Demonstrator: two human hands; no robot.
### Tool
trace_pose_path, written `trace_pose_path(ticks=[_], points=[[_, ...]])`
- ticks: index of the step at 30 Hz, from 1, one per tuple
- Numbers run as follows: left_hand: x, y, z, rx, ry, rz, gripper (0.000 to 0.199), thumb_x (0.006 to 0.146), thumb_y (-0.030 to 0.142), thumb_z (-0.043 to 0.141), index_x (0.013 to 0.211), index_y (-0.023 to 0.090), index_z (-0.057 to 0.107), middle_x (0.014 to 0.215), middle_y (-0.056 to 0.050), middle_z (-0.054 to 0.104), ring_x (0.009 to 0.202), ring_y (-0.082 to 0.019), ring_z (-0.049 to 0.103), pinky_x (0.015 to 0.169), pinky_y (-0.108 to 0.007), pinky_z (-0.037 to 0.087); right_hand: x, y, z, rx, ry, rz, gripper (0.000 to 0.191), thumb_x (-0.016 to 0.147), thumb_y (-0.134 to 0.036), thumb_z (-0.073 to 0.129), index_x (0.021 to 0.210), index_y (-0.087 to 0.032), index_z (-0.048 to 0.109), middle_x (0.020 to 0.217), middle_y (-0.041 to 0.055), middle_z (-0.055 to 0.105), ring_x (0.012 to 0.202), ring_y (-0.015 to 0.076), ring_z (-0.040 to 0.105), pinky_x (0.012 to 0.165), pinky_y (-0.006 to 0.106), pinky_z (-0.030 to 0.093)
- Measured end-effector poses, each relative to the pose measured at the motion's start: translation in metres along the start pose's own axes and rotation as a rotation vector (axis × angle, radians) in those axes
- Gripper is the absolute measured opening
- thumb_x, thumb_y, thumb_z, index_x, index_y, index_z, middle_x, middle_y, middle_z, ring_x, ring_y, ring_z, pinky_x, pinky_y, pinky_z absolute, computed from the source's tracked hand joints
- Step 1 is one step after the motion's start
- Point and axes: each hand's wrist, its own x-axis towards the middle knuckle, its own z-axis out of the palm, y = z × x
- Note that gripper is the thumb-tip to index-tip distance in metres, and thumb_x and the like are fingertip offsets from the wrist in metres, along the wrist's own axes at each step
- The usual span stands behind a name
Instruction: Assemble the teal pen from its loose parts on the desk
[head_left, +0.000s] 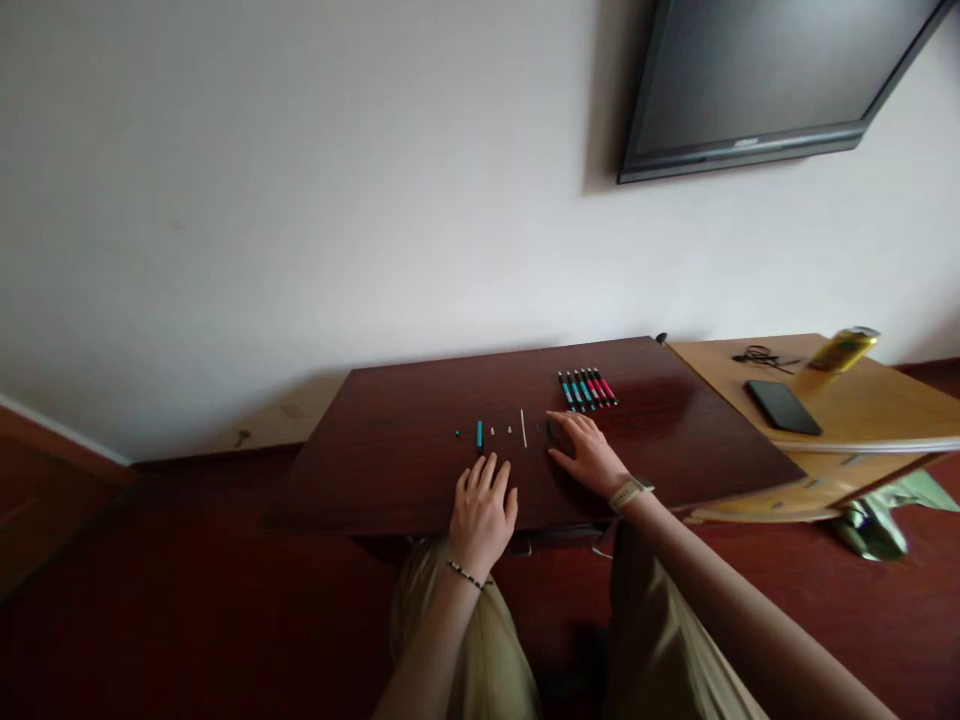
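Observation:
My left hand [482, 510] lies flat near the front edge of the dark brown table [405, 415], fingers spread, just below a blue pen barrel [479, 434]. Farther right, my right hand [589, 452] rests with thumb and forefinger apart beside a dark pen piece [550, 431], which it partly hides; contact is unclear. Between the hands is a line of pen parts: two small pale pieces [509, 430], a thin white refill [523, 428] and a tiny dark bit [537, 428]. A small blue piece [457, 433] sits left of the barrel.
Several blue and red pens [587, 390] lie side by side at the back right. A lighter wooden desk [892, 400] adjoins, bearing a black phone [782, 406], a dark cable [765, 357] and a yellow can [844, 349]. A television [750, 80] hangs above.

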Motion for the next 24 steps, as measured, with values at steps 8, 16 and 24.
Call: trace_pose_path(ticks=[8, 16, 24], points=[[-0.003, -0.001, -0.001, -0.014, 0.003, -0.003, 0.043, 0.105, 0.033, 0.048, 0.147, 0.025, 0.057, 0.159, -0.01, 0.052, 0.146, -0.032, 0.048, 0.119, -0.057, 0.041, 0.045, 0.041, 0.008, 0.151, -0.119, 0.018, 0.081, 0.085, -0.027, 0.076, 0.158, -0.022, 0.041, 0.12, 0.0088, 0.075, 0.12, 0.0288, 0.066, 0.111, 0.051, 0.047], [0.003, -0.003, -0.002, -0.129, 0.033, -0.035, 0.037, 0.103, 0.028, 0.054, 0.139, 0.025, 0.061, 0.151, -0.011, 0.058, 0.142, -0.032, 0.051, 0.118, -0.056, 0.044, 0.018, -0.017, -0.013, 0.338, -0.033, -0.048, 0.078, 0.092, -0.025, 0.068, 0.162, -0.032, 0.033, 0.139, 0.0058, 0.068, 0.128, 0.0264, 0.063, 0.114, 0.048, 0.046], [0.045, 0.003, 0.018, -0.988, -0.066, -0.255, 0.035, 0.103, 0.035, 0.057, 0.135, 0.021, 0.059, 0.127, -0.011, 0.071, 0.106, -0.02, 0.073, 0.089, -0.033, 0.062, -0.003, -0.04, -0.001, 0.344, -0.025, -0.187, 0.075, 0.097, -0.026, 0.064, 0.163, -0.033, 0.031, 0.143, 0.0079, 0.064, 0.132, 0.0271, 0.06, 0.115, 0.049, 0.048]])
